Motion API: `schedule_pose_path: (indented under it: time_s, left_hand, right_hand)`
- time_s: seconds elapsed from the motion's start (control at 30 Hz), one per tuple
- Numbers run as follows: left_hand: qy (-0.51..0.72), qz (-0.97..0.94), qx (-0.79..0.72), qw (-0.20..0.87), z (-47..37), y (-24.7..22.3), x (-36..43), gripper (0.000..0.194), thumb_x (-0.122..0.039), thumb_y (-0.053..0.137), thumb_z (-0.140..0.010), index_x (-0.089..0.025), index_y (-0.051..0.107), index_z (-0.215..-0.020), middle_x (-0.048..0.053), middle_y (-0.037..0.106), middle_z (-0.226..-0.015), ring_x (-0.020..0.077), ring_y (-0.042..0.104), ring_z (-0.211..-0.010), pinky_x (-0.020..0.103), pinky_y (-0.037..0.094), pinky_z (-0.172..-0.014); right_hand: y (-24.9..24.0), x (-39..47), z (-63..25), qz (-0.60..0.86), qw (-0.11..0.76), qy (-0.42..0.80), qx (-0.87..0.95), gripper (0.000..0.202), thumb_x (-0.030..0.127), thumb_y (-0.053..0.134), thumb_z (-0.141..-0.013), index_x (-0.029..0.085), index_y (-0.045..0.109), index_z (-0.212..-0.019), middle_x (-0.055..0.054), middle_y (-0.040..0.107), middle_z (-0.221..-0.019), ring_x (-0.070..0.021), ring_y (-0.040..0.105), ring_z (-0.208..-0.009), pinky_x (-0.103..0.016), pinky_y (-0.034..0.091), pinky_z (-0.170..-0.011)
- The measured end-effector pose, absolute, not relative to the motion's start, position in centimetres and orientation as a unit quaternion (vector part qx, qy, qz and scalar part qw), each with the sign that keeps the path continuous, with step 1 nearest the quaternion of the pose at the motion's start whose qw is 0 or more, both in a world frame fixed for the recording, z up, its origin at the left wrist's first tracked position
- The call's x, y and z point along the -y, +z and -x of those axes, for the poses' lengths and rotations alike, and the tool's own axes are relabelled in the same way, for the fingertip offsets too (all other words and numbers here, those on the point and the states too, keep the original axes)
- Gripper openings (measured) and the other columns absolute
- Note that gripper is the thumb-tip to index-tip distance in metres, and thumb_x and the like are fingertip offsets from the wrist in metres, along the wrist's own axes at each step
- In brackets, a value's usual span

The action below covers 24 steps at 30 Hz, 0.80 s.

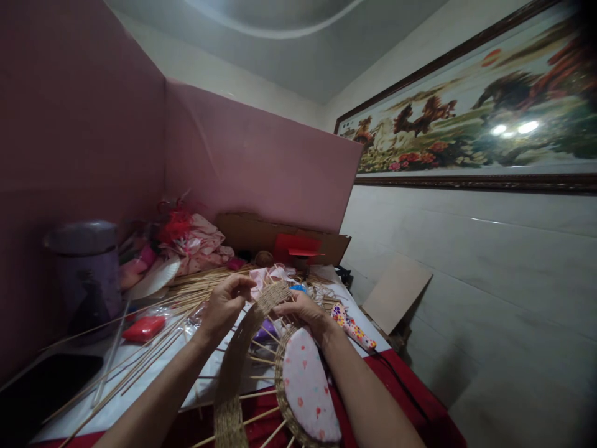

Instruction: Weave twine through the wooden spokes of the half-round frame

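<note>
A woven straw piece (240, 348) curves through the middle, with thin wooden spokes running from its band to an oval base (308, 386) covered in white cloth with red prints and edged with twisted cord. My right hand (301, 309) is closed around the top of the woven band, fingers on its inner side. On the band's upper left, my left hand (232, 302) has thumb and fingertips pinched together near the spoke ends; what is between them is too small to make out.
Long thin sticks (186, 289) lie across the white table cover. A purple canister (88, 274), a red packet (143, 328) and a dark phone (51, 392) are at left. A flowered glue gun (352, 328) lies at right, its black cable over red cloth (405, 386).
</note>
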<state>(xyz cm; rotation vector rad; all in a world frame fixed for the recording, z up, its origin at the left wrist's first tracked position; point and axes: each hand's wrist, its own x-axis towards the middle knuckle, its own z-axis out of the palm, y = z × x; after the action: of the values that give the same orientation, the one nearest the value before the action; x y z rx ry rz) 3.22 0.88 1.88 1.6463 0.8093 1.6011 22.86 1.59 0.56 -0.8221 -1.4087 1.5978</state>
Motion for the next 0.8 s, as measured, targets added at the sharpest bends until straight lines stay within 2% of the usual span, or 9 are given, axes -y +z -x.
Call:
schedule_pose_path:
  time_s: [0.07, 0.17, 0.27, 0.37, 0.43, 0.5, 0.6, 0.67, 0.8]
  left_hand:
    - [0.626, -0.647, -0.306, 0.309, -3.2, 2.0, -0.9, 0.014, -0.015, 0.051, -0.071, -0.014, 0.064, -0.075, 0.004, 0.061, -0.080, 0.0076, 0.049, -0.051, 0.020, 0.038, -0.041]
    - [0.627, -0.670, -0.308, 0.250, -3.1, 2.1, -0.9, 0.022, -0.017, 0.045, -0.076, -0.015, 0.066, -0.077, 0.008, 0.061, -0.100, 0.0113, 0.056, -0.059, 0.023, 0.044, -0.043]
    - [0.600, -0.715, -0.341, 0.115, -2.8, 1.9, -1.1, 0.029, -0.009, 0.041, -0.074, -0.016, 0.068, -0.083, 0.009, 0.061, -0.105, 0.0182, 0.059, -0.083, 0.030, 0.050, -0.063]
    - [0.539, -0.752, -0.379, -0.033, -2.6, 1.6, -1.3, 0.039, 0.000, 0.036, -0.071, -0.014, 0.067, -0.091, 0.009, 0.064, -0.095, 0.0207, 0.056, -0.092, 0.035, 0.046, -0.080]
    - [0.490, -0.764, -0.410, -0.093, -2.6, 1.6, -1.1, 0.039, -0.001, 0.036, -0.073, -0.013, 0.066, -0.097, 0.010, 0.065, -0.092, 0.0224, 0.055, -0.090, 0.036, 0.045, -0.078]
    - [0.444, -0.767, -0.443, -0.134, -2.6, 1.9, -0.7, 0.031, -0.009, 0.041, -0.078, -0.014, 0.065, -0.098, 0.010, 0.065, -0.091, 0.0243, 0.054, -0.088, 0.036, 0.044, -0.074]
    - [0.386, -0.772, -0.478, -0.162, -2.8, 2.5, 0.1, 0.020, -0.023, 0.048, -0.081, -0.018, 0.067, -0.085, 0.007, 0.065, -0.084, 0.0247, 0.053, -0.083, 0.034, 0.042, -0.067]
    - [0.354, -0.782, -0.485, -0.167, -2.9, 2.9, 0.5, 0.019, -0.024, 0.049, -0.081, -0.020, 0.066, -0.076, 0.006, 0.063, -0.079, 0.0238, 0.053, -0.082, 0.032, 0.039, -0.064]
    - [0.323, -0.807, -0.467, -0.163, -3.1, 3.2, 1.0, 0.021, -0.020, 0.046, -0.082, -0.021, 0.065, -0.072, 0.005, 0.061, -0.077, 0.0218, 0.050, -0.082, 0.030, 0.036, -0.063]
  right_hand:
    - [0.3, -1.8, -23.0, 0.306, 0.418, 0.641, 0.566, 0.032, 0.017, 0.071, -0.061, 0.013, 0.062, -0.090, -0.005, 0.067, -0.081, -0.0145, 0.062, -0.066, -0.021, 0.043, -0.053]
    - [0.2, -2.1, -23.1, 0.283, 0.422, 0.644, 0.571, 0.030, 0.017, 0.070, -0.063, 0.013, 0.061, -0.091, -0.006, 0.067, -0.084, -0.0146, 0.063, -0.067, -0.024, 0.047, -0.059]
    - [0.2, -2.1, -23.2, 0.274, 0.420, 0.649, 0.572, 0.028, 0.016, 0.069, -0.064, 0.012, 0.061, -0.090, -0.005, 0.067, -0.079, -0.0142, 0.063, -0.064, -0.026, 0.049, -0.061]
    - [0.3, -2.0, -23.1, 0.261, 0.423, 0.650, 0.574, 0.027, 0.015, 0.068, -0.065, 0.011, 0.060, -0.090, -0.005, 0.067, -0.076, -0.0148, 0.064, -0.064, -0.028, 0.050, -0.064]
    - [0.4, -1.9, -23.1, 0.255, 0.428, 0.649, 0.575, 0.028, 0.015, 0.069, -0.064, 0.011, 0.059, -0.090, -0.005, 0.067, -0.077, -0.0152, 0.064, -0.065, -0.028, 0.051, -0.065]
    - [0.5, -1.8, -23.1, 0.256, 0.427, 0.648, 0.576, 0.029, 0.017, 0.070, -0.063, 0.012, 0.059, -0.090, -0.005, 0.067, -0.077, -0.0153, 0.064, -0.065, -0.028, 0.050, -0.063]
    - [0.6, -1.7, -23.0, 0.260, 0.429, 0.643, 0.578, 0.031, 0.018, 0.071, -0.063, 0.011, 0.059, -0.091, -0.005, 0.067, -0.076, -0.0145, 0.063, -0.064, -0.026, 0.049, -0.062]
    - [0.7, -1.6, -22.9, 0.268, 0.429, 0.640, 0.579, 0.031, 0.019, 0.071, -0.062, 0.011, 0.060, -0.090, -0.005, 0.068, -0.076, -0.0139, 0.063, -0.063, -0.024, 0.048, -0.060]
    - [0.9, -1.5, -22.9, 0.283, 0.428, 0.640, 0.572, 0.030, 0.020, 0.072, -0.061, 0.010, 0.061, -0.087, -0.006, 0.068, -0.077, -0.0139, 0.063, -0.063, -0.023, 0.047, -0.059]
